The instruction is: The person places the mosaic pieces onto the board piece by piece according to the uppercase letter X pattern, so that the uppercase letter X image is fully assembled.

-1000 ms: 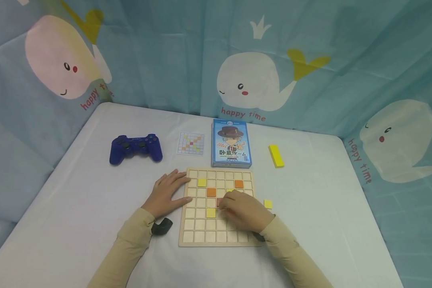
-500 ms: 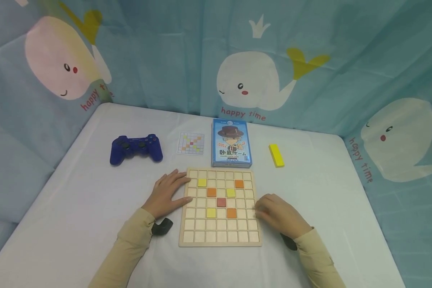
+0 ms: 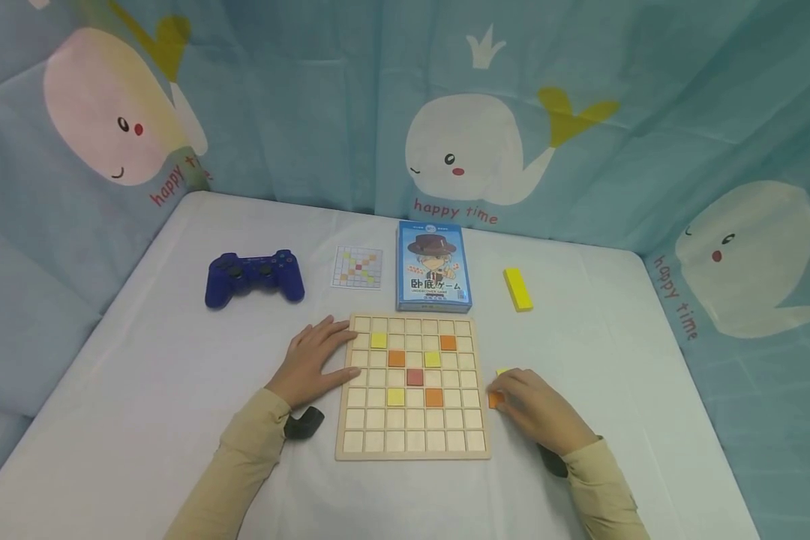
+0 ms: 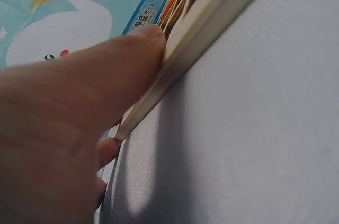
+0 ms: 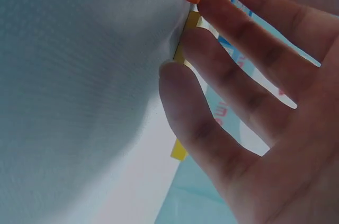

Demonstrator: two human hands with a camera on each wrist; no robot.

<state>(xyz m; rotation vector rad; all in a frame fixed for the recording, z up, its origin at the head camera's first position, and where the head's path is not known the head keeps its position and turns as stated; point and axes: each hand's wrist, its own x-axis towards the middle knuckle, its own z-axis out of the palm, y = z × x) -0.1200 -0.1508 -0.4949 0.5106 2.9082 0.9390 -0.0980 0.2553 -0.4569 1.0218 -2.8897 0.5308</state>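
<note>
A wooden grid board (image 3: 415, 441) lies in front of me in the head view. Set in its squares are yellow tiles (image 3: 379, 340), orange tiles (image 3: 396, 358) and a red tile (image 3: 415, 377). My left hand (image 3: 313, 361) rests spread along the board's left edge; in the left wrist view its thumb (image 4: 130, 54) lies on the frame. Right of the board, my right hand (image 3: 536, 405) reaches down at a loose orange tile (image 3: 496, 400), its fingertips right at it. Another loose yellow tile (image 3: 502, 371) is partly hidden behind the fingers.
Behind the board stand a blue game box (image 3: 434, 266) and a small printed pattern card (image 3: 357, 268). A blue game controller (image 3: 255, 278) sits at the back left, a yellow block (image 3: 517, 289) at the back right. A whale-print curtain (image 3: 351, 105) encloses the white table.
My right hand has left the board, uncovering an orange tile in its grid, and moved right to the loose tiles, where an orange one now shows. The left hand stays put.
</note>
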